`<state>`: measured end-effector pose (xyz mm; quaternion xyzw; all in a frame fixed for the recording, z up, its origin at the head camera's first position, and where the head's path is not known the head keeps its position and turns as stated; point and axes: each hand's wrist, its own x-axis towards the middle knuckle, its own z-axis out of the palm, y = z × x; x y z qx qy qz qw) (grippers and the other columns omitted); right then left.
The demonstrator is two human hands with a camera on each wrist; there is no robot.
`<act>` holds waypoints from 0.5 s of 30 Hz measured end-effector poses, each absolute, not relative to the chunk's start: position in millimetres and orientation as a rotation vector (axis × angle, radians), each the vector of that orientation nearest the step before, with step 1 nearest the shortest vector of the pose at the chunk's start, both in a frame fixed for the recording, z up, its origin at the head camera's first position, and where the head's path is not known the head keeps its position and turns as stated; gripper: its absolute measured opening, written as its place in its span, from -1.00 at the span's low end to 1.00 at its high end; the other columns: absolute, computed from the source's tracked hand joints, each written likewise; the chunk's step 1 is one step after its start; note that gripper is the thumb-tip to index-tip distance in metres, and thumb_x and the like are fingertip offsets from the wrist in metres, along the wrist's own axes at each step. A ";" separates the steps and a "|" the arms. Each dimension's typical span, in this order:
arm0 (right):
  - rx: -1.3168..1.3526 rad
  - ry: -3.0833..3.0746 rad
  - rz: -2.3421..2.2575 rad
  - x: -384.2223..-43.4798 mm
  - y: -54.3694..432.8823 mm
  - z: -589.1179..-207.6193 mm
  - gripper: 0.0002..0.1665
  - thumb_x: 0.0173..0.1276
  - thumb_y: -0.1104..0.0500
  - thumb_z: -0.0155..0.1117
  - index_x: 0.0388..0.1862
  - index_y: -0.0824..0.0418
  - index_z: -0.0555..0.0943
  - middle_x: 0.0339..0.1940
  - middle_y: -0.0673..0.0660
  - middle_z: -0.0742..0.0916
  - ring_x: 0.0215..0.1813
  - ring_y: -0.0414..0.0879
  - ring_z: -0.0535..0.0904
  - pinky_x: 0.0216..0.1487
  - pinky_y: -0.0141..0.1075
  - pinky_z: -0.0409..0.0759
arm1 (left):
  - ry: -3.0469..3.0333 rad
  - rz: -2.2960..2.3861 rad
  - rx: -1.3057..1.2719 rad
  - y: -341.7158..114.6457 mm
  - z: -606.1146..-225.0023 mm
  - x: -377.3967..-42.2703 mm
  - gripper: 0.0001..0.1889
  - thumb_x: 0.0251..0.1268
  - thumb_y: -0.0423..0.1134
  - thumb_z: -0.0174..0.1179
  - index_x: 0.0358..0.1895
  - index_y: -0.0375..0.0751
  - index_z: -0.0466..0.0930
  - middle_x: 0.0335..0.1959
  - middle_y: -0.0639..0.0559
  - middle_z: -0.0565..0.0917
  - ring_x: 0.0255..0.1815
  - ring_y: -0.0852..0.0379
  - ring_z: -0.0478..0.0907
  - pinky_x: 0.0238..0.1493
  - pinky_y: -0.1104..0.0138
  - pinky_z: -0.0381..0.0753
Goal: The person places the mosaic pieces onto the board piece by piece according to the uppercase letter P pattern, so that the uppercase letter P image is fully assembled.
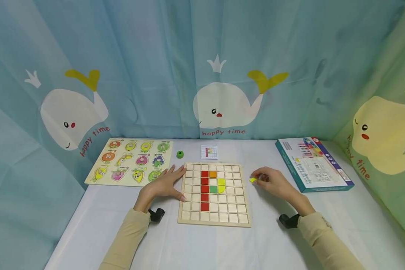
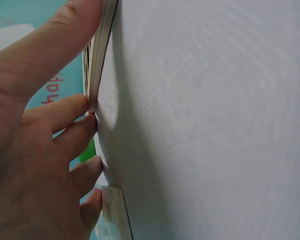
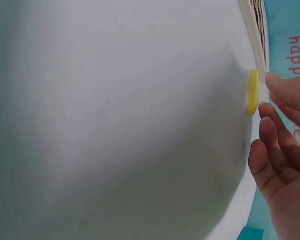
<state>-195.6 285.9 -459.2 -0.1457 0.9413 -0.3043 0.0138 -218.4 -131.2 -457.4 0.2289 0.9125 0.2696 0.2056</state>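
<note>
A square wooden grid board [image 1: 192,221] lies in the middle of the table. It holds a column of red tiles [image 1: 204,189], an orange tile [image 1: 213,174], a green tile [image 1: 213,189] and two yellow-green tiles [image 1: 221,182], one with a rounded corner. My left hand [image 1: 165,183] rests at the board's left edge, thumb and fingers spread along it; the left wrist view shows the fingertips against the rim. Right of the board, my right hand [image 1: 270,182] pinches a yellow tile [image 3: 253,92] low at the table surface, its thumb and fingers bent about it.
A fruit puzzle board [image 1: 128,163] lies at the back left. Beside it are a small green round object [image 1: 180,154] and a pattern card [image 1: 209,152] showing a coloured grid. At right lies a flat box [image 1: 314,165] with a paper on top. A whale-printed curtain [image 1: 175,75] hangs behind.
</note>
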 end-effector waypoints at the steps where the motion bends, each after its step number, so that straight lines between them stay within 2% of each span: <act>1: -0.435 2.929 -0.945 -196.5 287.3 -460.1 -0.76 0.35 0.34 0.37 -0.01 0.28 0.71 -0.15 0.13 0.76 -0.22 -0.12 0.56 -0.22 -0.30 0.57 | 2.544 0.751 0.637 -131.2 -457.6 -218.4 0.21 -0.02 0.03 0.61 0.67 -0.16 0.04 0.71 -0.06 -0.02 0.73 -0.23 -0.27 0.70 -0.11 -0.31; 10: -0.348 2.912 -0.928 -203.8 292.2 -463.0 -0.78 0.37 0.31 0.37 -0.03 0.31 0.70 -0.18 0.15 0.75 -0.22 -0.09 0.57 -0.22 -0.30 0.58 | 2.535 0.768 0.649 -132.3 -456.4 -218.7 0.21 -0.02 0.02 0.61 0.67 -0.16 0.03 0.72 -0.05 -0.02 0.73 -0.23 -0.29 0.70 -0.11 -0.32; 15: -0.327 2.899 -0.919 -205.8 290.7 -464.4 -0.79 0.37 0.27 0.39 -0.05 0.32 0.71 -0.18 0.16 0.75 -0.20 -0.06 0.58 -0.17 -0.22 0.59 | 2.532 0.770 0.648 -132.9 -456.0 -218.2 0.20 -0.01 0.03 0.60 0.67 -0.16 0.04 0.72 -0.06 -0.02 0.73 -0.23 -0.29 0.70 -0.11 -0.32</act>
